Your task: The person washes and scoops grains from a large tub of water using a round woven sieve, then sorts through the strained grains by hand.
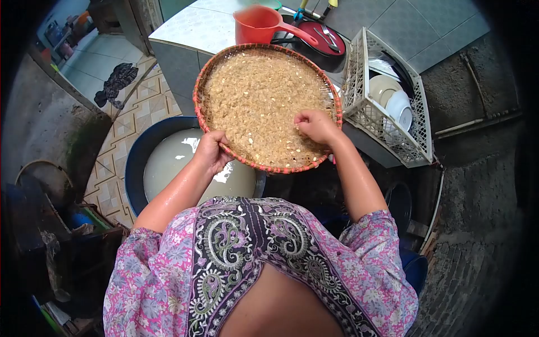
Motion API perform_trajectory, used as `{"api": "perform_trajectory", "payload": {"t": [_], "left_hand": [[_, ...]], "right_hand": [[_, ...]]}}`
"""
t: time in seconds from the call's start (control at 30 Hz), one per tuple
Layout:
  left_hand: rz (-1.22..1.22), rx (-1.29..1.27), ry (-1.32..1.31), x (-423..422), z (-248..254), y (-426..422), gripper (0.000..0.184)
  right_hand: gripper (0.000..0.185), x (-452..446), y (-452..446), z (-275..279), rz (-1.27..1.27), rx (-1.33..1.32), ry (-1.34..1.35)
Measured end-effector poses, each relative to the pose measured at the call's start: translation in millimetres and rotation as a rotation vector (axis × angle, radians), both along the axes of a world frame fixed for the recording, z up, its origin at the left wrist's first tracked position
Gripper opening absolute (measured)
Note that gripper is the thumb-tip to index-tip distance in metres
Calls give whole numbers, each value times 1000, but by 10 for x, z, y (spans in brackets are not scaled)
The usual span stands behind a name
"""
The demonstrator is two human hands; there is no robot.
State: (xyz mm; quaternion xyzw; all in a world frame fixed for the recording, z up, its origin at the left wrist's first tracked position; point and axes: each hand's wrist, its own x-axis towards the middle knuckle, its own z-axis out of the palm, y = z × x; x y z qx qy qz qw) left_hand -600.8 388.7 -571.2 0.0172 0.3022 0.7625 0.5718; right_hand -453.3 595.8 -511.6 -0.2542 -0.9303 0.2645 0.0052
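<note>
A round woven tray (203, 76) with a reddish rim is spread with a layer of light-brown flaky material (258, 101), dotted with pale bits like split beans. My left hand (212, 150) grips the tray's near-left rim, fingers wrapped over the edge. Over the right part of the layer, my right hand (318, 127) has its fingers pinched together at the surface; whatever is between them is hidden. Below and left of the tray stands a blue tub (132, 168) of cloudy water (168, 171), partly covered by my left forearm.
Behind the tray, a red dipper (258, 23) rests on the tiled counter (193, 27). A dark red lid or plate (320, 38) there carries cutlery. To the right, a white plastic rack (362, 73) holds plates and bowls. A dark cloth (116, 84) lies on the floor at left.
</note>
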Motion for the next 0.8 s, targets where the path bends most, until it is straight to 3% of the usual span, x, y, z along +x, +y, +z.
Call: {"api": "perform_trajectory", "payload": {"t": [0.03, 0.2, 0.3, 0.5, 0.63, 0.7, 0.8], "left_hand": [[-3, 10, 1, 4, 6, -2, 48], [-29, 3, 15, -11, 2, -5, 58], [-32, 3, 4, -12, -18, 3, 58], [-9, -44, 64, 11, 34, -4, 58], [-27, -2, -2, -20, -25, 18, 57], [-33, 9, -22, -11, -7, 2, 57], [-7, -6, -1, 22, 79, -12, 52]], "right_hand": [[12, 22, 24, 30, -77, -163, 74], [14, 52, -73, 142, -3, -121, -198], [14, 35, -219, 60, 156, -35, -303], [10, -86, -384, 29, 235, 183, -441], [8, -46, -268, 33, 241, 124, -380], [9, 3, -107, 70, 126, -33, -108], [9, 98, -25, 178, 68, -94, -164]]}}
